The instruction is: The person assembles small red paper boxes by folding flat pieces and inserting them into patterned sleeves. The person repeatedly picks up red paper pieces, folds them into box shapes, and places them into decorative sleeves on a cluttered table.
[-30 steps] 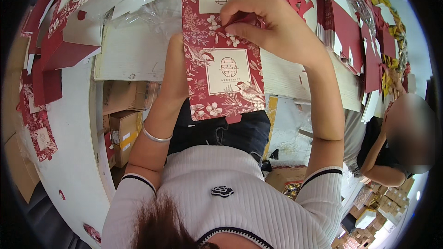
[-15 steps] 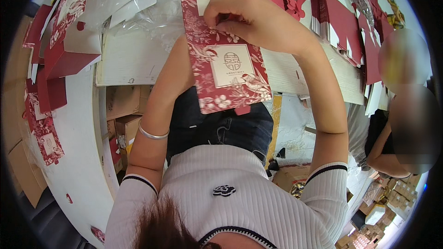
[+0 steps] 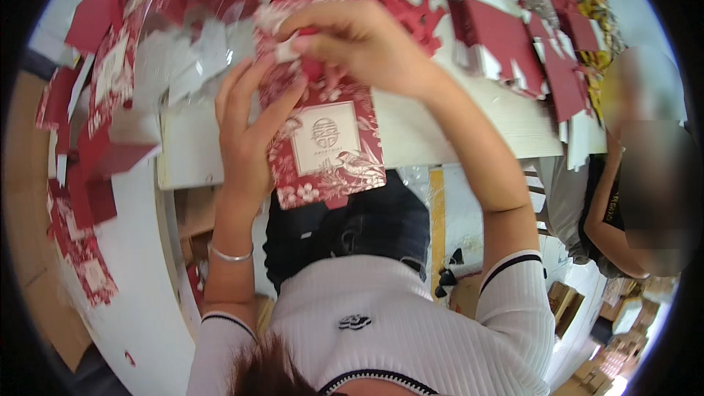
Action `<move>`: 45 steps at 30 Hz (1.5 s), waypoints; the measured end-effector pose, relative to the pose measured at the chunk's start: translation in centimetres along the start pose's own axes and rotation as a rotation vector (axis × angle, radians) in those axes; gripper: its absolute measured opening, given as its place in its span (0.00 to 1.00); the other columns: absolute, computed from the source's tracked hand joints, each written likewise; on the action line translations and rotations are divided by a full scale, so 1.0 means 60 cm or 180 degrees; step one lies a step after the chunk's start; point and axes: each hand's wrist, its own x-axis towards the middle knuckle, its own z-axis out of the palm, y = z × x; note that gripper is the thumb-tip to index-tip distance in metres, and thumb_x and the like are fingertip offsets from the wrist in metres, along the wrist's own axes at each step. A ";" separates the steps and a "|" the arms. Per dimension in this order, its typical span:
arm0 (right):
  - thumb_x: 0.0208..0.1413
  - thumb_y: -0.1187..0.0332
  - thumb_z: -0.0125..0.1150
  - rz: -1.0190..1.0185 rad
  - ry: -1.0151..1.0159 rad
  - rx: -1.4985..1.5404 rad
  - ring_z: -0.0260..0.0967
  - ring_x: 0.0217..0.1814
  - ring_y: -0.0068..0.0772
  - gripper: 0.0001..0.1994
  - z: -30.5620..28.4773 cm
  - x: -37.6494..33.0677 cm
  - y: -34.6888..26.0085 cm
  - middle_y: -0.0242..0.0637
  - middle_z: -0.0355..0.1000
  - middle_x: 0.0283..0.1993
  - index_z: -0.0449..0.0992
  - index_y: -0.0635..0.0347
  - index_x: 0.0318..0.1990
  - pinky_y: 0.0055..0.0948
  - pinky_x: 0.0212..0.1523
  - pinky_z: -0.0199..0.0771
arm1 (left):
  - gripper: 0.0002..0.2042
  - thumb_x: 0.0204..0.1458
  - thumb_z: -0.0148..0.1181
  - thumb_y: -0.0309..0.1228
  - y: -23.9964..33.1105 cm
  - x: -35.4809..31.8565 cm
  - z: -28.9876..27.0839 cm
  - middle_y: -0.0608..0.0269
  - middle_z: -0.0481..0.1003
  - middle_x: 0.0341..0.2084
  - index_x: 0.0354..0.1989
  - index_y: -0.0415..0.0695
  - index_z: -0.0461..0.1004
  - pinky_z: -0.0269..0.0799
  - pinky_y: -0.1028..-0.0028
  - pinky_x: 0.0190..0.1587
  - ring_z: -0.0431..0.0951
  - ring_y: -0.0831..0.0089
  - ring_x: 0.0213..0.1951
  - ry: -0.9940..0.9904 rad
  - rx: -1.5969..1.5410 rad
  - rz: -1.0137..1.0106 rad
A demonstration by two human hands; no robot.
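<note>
While red floral cards and clear plastic sleeves point(image 3: 183, 59) are seen heaped on the white table point(image 3: 469, 128) to the left of the hands, the left hand point(image 3: 246, 128) is held upright with its fingers spread against the left edge of a red floral card point(image 3: 323, 147), supporting rather than clasping it. The card is held between both hands over the table's near edge, its long axis running from the person's lap up toward the right hand, its cream label panel facing up. Its upper end is pinched by the curled fingers of the right hand point(image 3: 359, 48), which lies just above and to the right of the left and is the hand nearer that end. Stacks of dark red folded cards point(image 3: 513, 44) lie further right on the table, and beyond them another person's arm point(image 3: 609, 213) is seen, with cardboard boxes point(image 3: 587, 315) on the floor.
</note>
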 end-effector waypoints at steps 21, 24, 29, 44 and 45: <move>0.36 0.60 0.68 0.0544 0.0795 -0.0103 0.49 0.62 0.33 0.44 -0.151 -0.097 -0.037 0.46 0.57 0.56 0.48 0.66 0.60 0.30 0.59 0.51 | 0.19 0.58 0.40 0.35 0.033 0.157 -0.027 0.48 0.67 0.46 0.52 0.34 0.59 0.64 0.69 0.50 0.68 0.66 0.48 0.0733 -0.3598 -0.1505; 0.53 0.55 0.49 -0.0184 0.2740 0.0868 0.62 0.51 0.33 0.20 -0.311 -0.127 -0.031 0.42 0.67 0.45 0.66 0.66 0.44 0.33 0.53 0.62 | 0.20 0.59 0.36 0.37 0.008 0.135 -0.024 0.47 0.65 0.48 0.54 0.36 0.56 0.61 0.66 0.53 0.65 0.63 0.52 0.0575 -0.3248 -0.1628; 0.45 0.46 0.58 0.1493 0.2720 -0.2010 0.58 0.56 0.42 0.36 -0.394 -0.208 0.050 0.51 0.60 0.54 0.60 0.68 0.53 0.35 0.54 0.57 | 0.16 0.58 0.40 0.34 -0.016 0.060 0.006 0.53 0.69 0.43 0.47 0.36 0.65 0.62 0.68 0.52 0.68 0.68 0.48 0.0141 -0.3462 -0.1886; 0.49 0.47 0.51 0.0673 0.1766 -0.4567 0.62 0.40 0.44 0.21 -0.386 -0.130 0.152 0.42 0.66 0.34 0.69 0.60 0.33 0.37 0.42 0.61 | 0.11 0.56 0.44 0.30 0.041 0.018 0.008 0.55 0.71 0.37 0.36 0.34 0.69 0.62 0.70 0.52 0.70 0.70 0.43 -0.0388 -0.3066 -0.1709; 0.49 0.48 0.51 0.0641 0.1792 -0.4564 0.62 0.39 0.44 0.21 -0.390 -0.128 0.153 0.41 0.66 0.32 0.69 0.60 0.33 0.37 0.41 0.61 | 0.11 0.56 0.44 0.30 0.043 0.017 0.008 0.56 0.72 0.36 0.36 0.34 0.69 0.62 0.71 0.52 0.70 0.71 0.43 -0.0398 -0.3084 -0.1726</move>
